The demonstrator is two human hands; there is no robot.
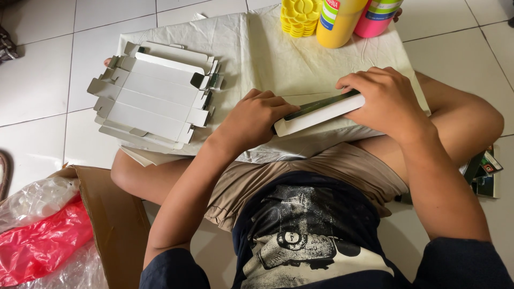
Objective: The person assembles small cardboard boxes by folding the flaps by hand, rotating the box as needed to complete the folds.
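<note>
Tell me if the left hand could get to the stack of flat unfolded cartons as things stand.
Probably yes. The left hand grips one end of the long narrow box, and the stack of flat cartons lies just beside it on the same cloth, nothing between them. It would have to let go of the box first.

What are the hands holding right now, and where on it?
Both hold a long flat carton: left hand grips its near end, right hand covers its far end, fingers curled over the top edge.
</note>
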